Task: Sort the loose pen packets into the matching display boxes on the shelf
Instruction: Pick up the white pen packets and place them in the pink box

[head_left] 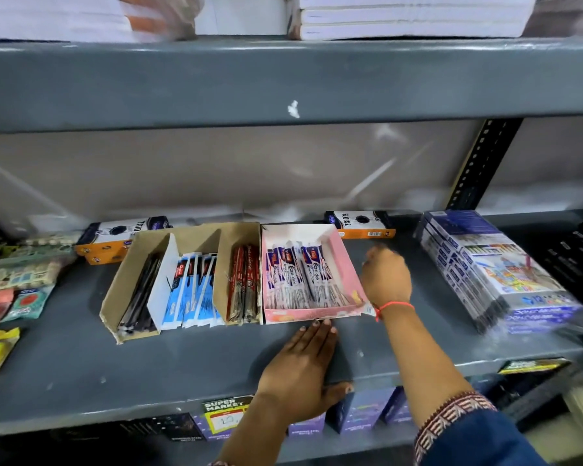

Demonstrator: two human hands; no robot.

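Observation:
A pink display box (345, 260) on the grey shelf (182, 361) holds several white-and-purple pen packets (303, 280). To its left a brown cardboard box (186, 237) has three compartments: black pens (142, 294), blue-and-white packets (194, 290), red-and-brown packets (246, 284). My left hand (303, 368) lies flat on the shelf, fingertips touching the pink box's front wall. My right hand (386, 279) rests against the pink box's right wall, fingers curled; whether it holds anything is hidden.
Two orange-and-black boxes (115, 240) (360, 223) lie behind the display boxes. A stack of wrapped crayon packs (495, 277) sits at the right. Erasers and small packets (11, 290) crowd the left end. Paper stacks fill the shelf above.

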